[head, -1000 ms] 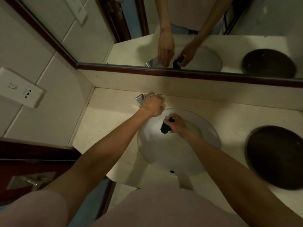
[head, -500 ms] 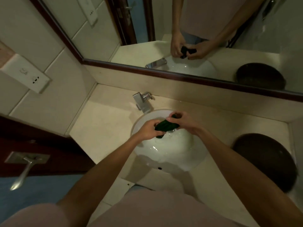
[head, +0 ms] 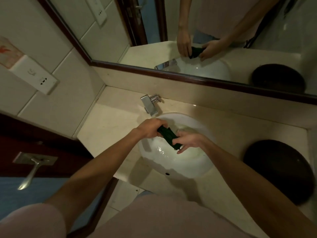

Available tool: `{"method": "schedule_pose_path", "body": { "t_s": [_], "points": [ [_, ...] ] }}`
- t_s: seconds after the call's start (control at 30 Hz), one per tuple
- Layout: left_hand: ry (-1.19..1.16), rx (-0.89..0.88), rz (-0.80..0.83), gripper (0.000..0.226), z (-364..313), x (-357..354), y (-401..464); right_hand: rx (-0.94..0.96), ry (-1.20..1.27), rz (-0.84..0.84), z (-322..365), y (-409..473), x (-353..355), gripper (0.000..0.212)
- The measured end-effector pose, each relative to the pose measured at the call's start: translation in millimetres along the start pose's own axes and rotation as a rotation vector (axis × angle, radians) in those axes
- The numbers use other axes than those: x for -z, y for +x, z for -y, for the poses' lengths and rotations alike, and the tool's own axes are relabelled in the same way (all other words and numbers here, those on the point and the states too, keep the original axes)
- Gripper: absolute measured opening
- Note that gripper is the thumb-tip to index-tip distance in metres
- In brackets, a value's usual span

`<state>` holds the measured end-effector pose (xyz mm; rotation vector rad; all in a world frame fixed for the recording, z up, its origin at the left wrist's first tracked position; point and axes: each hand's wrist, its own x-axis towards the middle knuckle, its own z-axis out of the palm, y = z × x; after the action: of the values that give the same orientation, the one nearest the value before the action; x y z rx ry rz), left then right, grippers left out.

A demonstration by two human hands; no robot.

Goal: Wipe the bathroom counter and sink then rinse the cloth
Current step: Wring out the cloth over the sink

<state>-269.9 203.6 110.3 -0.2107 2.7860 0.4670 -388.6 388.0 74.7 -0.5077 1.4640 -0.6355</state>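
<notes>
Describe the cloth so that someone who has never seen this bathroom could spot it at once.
Find the white oval sink set in the beige counter, just below the chrome tap. Over its basin, the left hand and right hand grip the two ends of the cloth. It is a small, dark green, bunched roll, the only dark thing above the pale bowl.

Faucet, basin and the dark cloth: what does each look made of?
The boxy silver faucet looks like polished chromed metal, with mirror-like glints. The round white basin looks like glazed ceramic, glossy with highlights. The dark green cloth looks like soft fabric, bunched in folds; the weave is unclear.
</notes>
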Motion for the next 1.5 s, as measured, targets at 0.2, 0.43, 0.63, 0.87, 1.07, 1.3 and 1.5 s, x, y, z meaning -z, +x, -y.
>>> {"method": "schedule_pose_path", "body": {
  "t_s": [0.2,0.43,0.63,0.87,1.07,1.3,1.5],
  "points": [
    [0.017,0.008,0.098,0.024,18,-6,4,-0.032,0.117,-0.142,0,5,-4,0.033],
    [-0.348,0.365,-0.016,0.028,18,-31,8,-0.106,0.508,-0.421,-3,30,-33,0.029],
    [-0.761,0.522,-0.124,0.038,-11,-60,-4,-0.129,0.802,-0.355,8,43,-52,0.033],
    [-1.004,0.326,-0.047,0.049,-11,-70,-34,0.004,0.841,-0.201,-6,47,-48,0.046],
    [-0.162,0.120,-0.109,0.068,25,-45,-42,-0.006,0.585,-0.225,-4,37,-32,0.051],
    [0.271,-0.152,-0.080,0.089,5,-34,-10,0.127,0.128,-0.110,33,20,-30,0.028],
    [0.318,0.006,-0.066,0.030,-2,-11,16,0.012,-0.088,-0.374,48,29,-25,0.039]
  ]
}}
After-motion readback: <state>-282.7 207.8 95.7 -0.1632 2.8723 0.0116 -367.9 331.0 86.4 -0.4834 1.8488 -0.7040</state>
